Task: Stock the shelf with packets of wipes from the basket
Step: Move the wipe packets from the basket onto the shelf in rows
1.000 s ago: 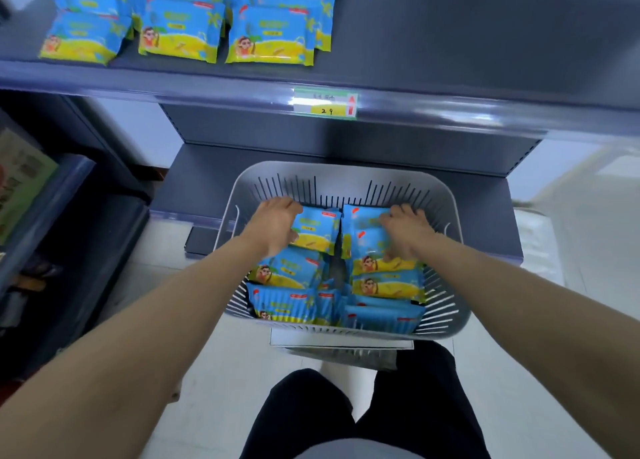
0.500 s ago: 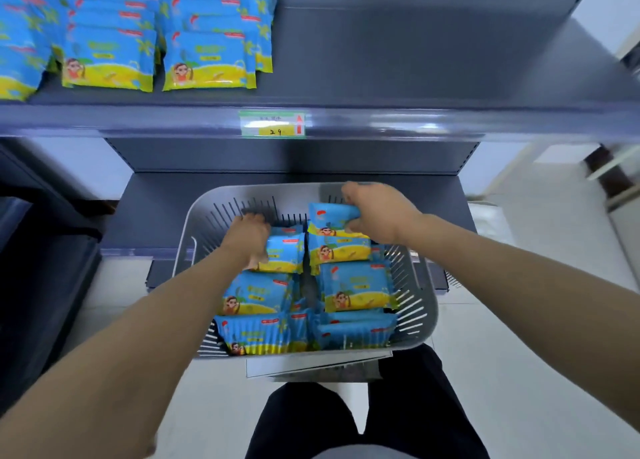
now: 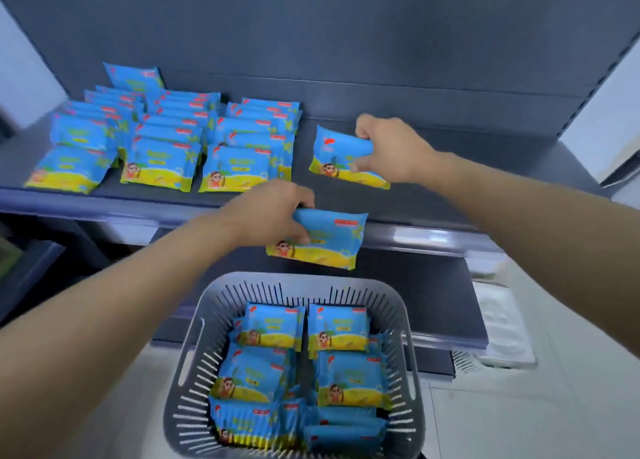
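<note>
Blue packet (image 3: 337,160) pinched in our right hand (image 3: 389,152), long side left-right, is over bare shelf (image 3: 398,205) right of the rows (image 3: 166,153), closer than the 2nd packet (image 3: 329,242) our left hand (image 3: 272,216) grips at the front lip.

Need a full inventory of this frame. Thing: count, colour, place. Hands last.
upper shelf: one, dark grey, across the top
shelved packets: many, in rows, blue and yellow, left on the upper shelf
basket: one, grey, slotted, low centre
basket packets: several, stacked so no exact count, blue and yellow, in the basket
right-held packet: one, blue and yellow, over the upper shelf, right of the rows
left-held packet: one, blue and yellow, before the shelf edge, above the basket
lower shelf: one, dark grey, behind the basket
floor: light, bottom
left hand: grips the left-held packet
right hand: grips the right-held packet
</note>
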Tool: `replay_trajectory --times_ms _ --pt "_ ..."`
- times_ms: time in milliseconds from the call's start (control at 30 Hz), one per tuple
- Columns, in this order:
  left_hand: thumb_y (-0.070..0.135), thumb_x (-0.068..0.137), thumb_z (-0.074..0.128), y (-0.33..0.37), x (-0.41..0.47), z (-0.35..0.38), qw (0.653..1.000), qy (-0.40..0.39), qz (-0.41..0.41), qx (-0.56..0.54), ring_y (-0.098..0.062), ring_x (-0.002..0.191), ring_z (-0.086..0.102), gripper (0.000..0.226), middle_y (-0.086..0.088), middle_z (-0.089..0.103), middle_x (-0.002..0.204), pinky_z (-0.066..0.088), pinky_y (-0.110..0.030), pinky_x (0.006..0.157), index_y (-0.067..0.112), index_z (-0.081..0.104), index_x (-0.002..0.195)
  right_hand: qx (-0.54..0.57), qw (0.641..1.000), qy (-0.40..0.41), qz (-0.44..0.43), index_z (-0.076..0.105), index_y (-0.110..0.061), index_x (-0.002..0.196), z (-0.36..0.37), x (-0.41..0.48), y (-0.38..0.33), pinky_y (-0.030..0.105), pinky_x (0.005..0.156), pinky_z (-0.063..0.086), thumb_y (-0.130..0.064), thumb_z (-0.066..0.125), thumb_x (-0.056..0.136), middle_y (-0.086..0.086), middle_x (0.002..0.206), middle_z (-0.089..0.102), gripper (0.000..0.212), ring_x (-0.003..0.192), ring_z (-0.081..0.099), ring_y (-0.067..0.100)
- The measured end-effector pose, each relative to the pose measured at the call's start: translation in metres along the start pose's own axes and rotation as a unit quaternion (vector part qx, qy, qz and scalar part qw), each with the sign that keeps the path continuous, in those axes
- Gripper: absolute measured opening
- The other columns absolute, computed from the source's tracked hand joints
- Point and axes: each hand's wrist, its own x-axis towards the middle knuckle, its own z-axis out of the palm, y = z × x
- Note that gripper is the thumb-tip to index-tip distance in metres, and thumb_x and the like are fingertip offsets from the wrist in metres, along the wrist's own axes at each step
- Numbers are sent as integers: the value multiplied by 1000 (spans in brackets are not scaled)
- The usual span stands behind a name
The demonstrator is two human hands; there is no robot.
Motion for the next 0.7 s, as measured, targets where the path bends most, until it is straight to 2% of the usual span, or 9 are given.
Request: replay_trajectory --times_ms 133,333,467,600,700 --pt "23 65 82 9 38 -37 997 38 -36 -49 -16 64 53 28 0 61 73 42 -28 57 15 61 81 -19 1000 -15 19 39 -16 88 -10 50 39 32 60 32 -29 74 76 5 83 48 39 78 46 28" --pt "21 68 81 5 113 -59 995 51 -77 -43 -22 69 52 30 -8 62 79 42 -31 62 10 61 87 12 999 -49 19 43 -18 74 -7 125 82 30 52 28 -23 76 75 2 79 48 33 73 44 22" --pt "21 70 79 -9 156 -56 993 34 -108 -22 -21 67 50 27 -4 57 74 38 -28 57 9 62 87 27 996 -81 13 56 -14 88 8 172 99 29 60 35 -22 77 75 3 81 51 26 73 46 21" --pt "21 71 78 -29 188 -48 991 31 -130 -9 -17 64 47 24 5 50 68 34 -24 50 14 57 83 -64 996 -69 -6 60 -18 108 21 203 107 35 72 46 -32 74 78 7 96 60 36 90 56 29" --pt "21 73 76 -42 207 -42 988 42 -145 -2 -20 68 51 24 2 54 73 35 -28 55 12 59 87 -129 990 -49 -29 61 -17 105 28 216 110 33 69 44 -37 71 78 8 100 64 34 91 58 31"
